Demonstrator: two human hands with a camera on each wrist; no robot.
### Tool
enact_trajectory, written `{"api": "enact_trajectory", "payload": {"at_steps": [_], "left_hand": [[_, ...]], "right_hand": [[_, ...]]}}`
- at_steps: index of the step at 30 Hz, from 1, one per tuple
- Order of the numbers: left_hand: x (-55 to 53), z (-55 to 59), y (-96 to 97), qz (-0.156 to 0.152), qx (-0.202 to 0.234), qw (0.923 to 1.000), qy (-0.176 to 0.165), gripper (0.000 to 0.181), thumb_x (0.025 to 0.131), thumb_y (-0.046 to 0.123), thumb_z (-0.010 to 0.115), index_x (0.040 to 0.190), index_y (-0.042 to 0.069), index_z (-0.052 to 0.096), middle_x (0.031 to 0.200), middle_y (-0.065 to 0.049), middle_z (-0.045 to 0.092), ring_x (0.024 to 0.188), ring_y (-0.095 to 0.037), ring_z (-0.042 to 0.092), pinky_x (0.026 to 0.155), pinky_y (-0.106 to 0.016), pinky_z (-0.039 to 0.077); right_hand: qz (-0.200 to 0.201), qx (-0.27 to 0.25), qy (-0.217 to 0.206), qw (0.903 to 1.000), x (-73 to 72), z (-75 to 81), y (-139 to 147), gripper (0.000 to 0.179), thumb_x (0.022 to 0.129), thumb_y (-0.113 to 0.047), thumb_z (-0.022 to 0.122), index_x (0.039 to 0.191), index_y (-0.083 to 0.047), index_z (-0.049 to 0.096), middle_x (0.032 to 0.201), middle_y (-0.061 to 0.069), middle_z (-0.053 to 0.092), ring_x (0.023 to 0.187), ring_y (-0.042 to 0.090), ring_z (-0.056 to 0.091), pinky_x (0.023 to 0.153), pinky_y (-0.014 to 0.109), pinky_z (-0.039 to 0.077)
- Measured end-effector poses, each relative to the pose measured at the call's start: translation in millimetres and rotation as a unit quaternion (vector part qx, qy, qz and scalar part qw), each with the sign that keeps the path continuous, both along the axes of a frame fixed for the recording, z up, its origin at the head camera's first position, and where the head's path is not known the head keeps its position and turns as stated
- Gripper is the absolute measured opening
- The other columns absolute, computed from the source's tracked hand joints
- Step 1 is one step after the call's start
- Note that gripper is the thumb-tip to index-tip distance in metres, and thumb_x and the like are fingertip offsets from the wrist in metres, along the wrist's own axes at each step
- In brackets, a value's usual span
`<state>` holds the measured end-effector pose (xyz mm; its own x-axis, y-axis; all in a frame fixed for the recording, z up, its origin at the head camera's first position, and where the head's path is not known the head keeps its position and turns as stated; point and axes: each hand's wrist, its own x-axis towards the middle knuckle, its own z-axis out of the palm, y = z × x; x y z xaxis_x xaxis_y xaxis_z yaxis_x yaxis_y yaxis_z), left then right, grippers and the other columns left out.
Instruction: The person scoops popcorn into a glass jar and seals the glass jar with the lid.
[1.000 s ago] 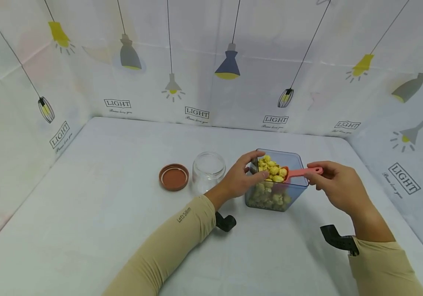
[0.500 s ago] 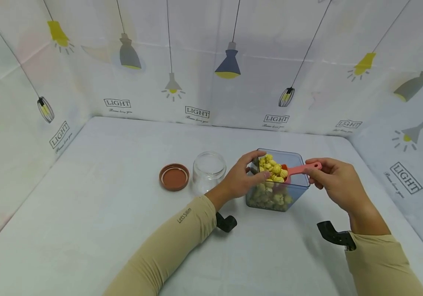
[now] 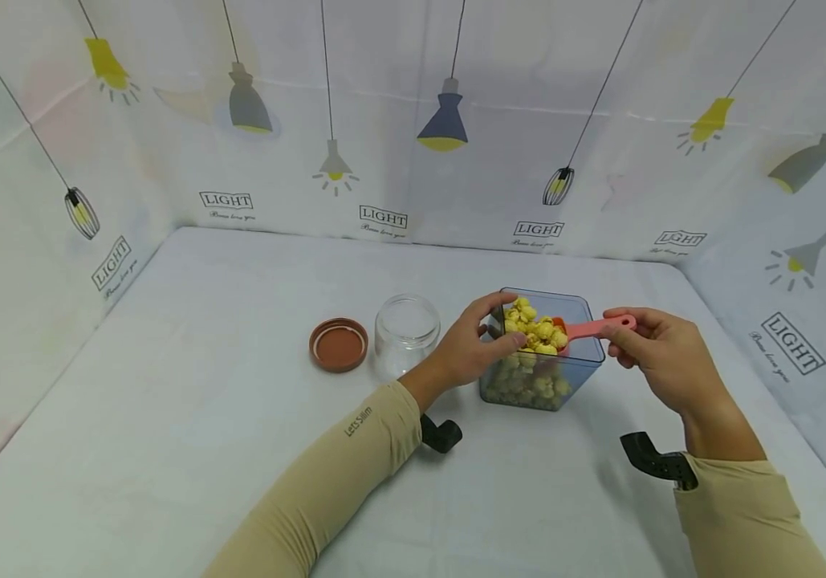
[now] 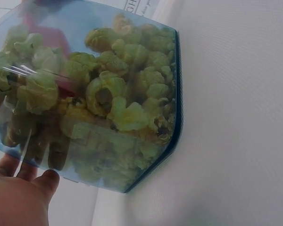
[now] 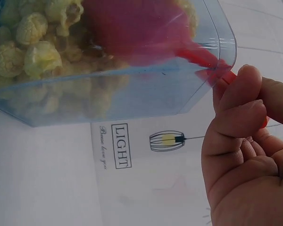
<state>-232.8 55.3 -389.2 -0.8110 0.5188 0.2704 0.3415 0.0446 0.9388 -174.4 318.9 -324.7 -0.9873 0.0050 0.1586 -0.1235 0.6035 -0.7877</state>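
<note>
A clear bluish plastic container, partly filled with yellow popcorn, stands right of the middle of the table. My left hand grips its left side, thumb near the front rim and fingers along the far side; in the left wrist view, fingertips lie at the wall. My right hand pinches the end of a pink scoop's handle between thumb and fingers, at the container's right rim. The scoop's bowl is down among the popcorn, seen through the wall in the right wrist view.
Left of the container stands an uncovered clear jar, partly behind my left wrist. A brown round lid lies beside it, inner side up. White cloth printed with lamps walls the table at the back and sides.
The right hand first shifts slightly up and left with the scoop, then slightly right again. Popcorn at the scoop's bowl has shifted right. The left hand keeps its hold on the container.
</note>
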Motion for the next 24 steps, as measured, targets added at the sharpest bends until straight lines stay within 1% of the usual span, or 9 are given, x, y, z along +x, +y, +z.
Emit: {"api": "enact_trajectory", "payload": {"at_steps": [3,5,7,10,12,15,17,22,24], "left_hand": [[-0.2,-0.2,0.2,-0.001,-0.001,1.0,-0.001,0.061,0.097,0.03,0.061,0.152,0.018,0.04,0.16,-0.003,0.028,0.144,-0.012,0.028,0.116,-0.043,0.03],[-0.2,0.1,0.0,-0.001,-0.002,1.0,-0.002,0.061,0.097,0.031,0.061,0.153,0.018,0.04,0.16,-0.003,0.029,0.144,-0.012,0.028,0.116,-0.043,0.03],[-0.1,0.7,-0.2,0.0,-0.003,1.0,-0.001,0.061,0.097,0.031,0.061,0.153,0.018,0.04,0.159,-0.003,0.029,0.144,-0.012,0.028,0.116,-0.043,0.03],[0.3,1.9,-0.7,0.001,-0.004,1.0,0.001,0.062,0.097,0.031,0.061,0.153,0.018,0.04,0.159,-0.003,0.03,0.144,-0.012,0.028,0.116,-0.042,0.03],[0.6,2.4,-0.8,0.0,-0.004,1.0,0.002,0.061,0.097,0.031,0.06,0.153,0.017,0.04,0.159,-0.003,0.03,0.144,-0.013,0.028,0.115,-0.043,0.03],[1.0,2.7,-0.9,0.002,0.0,1.0,0.001,0.061,0.097,0.031,0.06,0.153,0.016,0.04,0.159,-0.002,0.03,0.144,-0.013,0.028,0.116,-0.045,0.03],[1.1,2.6,-1.1,0.002,0.002,1.0,0.001,0.061,0.097,0.03,0.06,0.153,0.016,0.04,0.159,-0.002,0.03,0.144,-0.013,0.028,0.116,-0.046,0.03],[-0.3,1.0,-0.8,-0.002,0.001,1.0,-0.001,0.061,0.097,0.031,0.061,0.153,0.018,0.04,0.159,-0.002,0.03,0.144,-0.012,0.027,0.116,-0.047,0.029],[-0.5,0.8,-0.8,-0.003,-0.002,1.0,0.0,0.061,0.097,0.032,0.06,0.153,0.019,0.04,0.159,-0.002,0.029,0.144,-0.011,0.027,0.116,-0.047,0.03]], "right_hand": [[-0.002,-0.023,-0.003,0.9997,0.9,-1.3,2.2,0.041,0.101,-0.026,0.063,0.124,0.007,0.059,0.077,0.0,0.064,0.067,0.012,0.057,0.062,0.017,0.053],[0.003,-0.058,-0.007,0.9983,1.3,-2.4,3.4,0.035,0.1,-0.023,0.063,0.121,0.004,0.061,0.078,0.0,0.064,0.067,0.011,0.057,0.061,0.017,0.053],[0.009,-0.101,-0.013,0.9947,1.6,-3.6,3.7,0.026,0.1,-0.019,0.065,0.118,0.0,0.063,0.078,0.0,0.064,0.067,0.011,0.057,0.061,0.016,0.053],[0.017,-0.162,-0.02,0.9864,1.4,-5.8,3.4,0.017,0.098,-0.015,0.067,0.112,-0.007,0.066,0.077,0.001,0.063,0.067,0.011,0.057,0.061,0.016,0.053],[0.018,-0.182,-0.02,0.983,1.3,-6.9,3.1,0.016,0.097,-0.014,0.068,0.111,-0.008,0.066,0.076,0.001,0.063,0.067,0.011,0.056,0.061,0.016,0.052],[0.018,-0.193,-0.019,0.9808,1.1,-8.1,3.3,0.016,0.097,-0.014,0.068,0.112,-0.008,0.067,0.076,0.001,0.062,0.067,0.011,0.055,0.06,0.016,0.051],[0.017,-0.21,-0.019,0.9773,1.4,-8.9,3.9,0.014,0.097,-0.014,0.067,0.111,-0.009,0.067,0.077,0.001,0.062,0.067,0.011,0.054,0.06,0.017,0.05],[0.022,-0.279,-0.02,0.9599,2.5,-12.2,5.7,0.01,0.097,-0.011,0.067,0.106,-0.015,0.07,0.083,0.001,0.063,0.068,0.011,0.054,0.06,0.018,0.05],[0.027,-0.295,-0.018,0.955,2.4,-13.5,6.0,0.01,0.097,-0.011,0.067,0.106,-0.014,0.071,0.084,0.001,0.064,0.069,0.011,0.054,0.061,0.018,0.05]]}}
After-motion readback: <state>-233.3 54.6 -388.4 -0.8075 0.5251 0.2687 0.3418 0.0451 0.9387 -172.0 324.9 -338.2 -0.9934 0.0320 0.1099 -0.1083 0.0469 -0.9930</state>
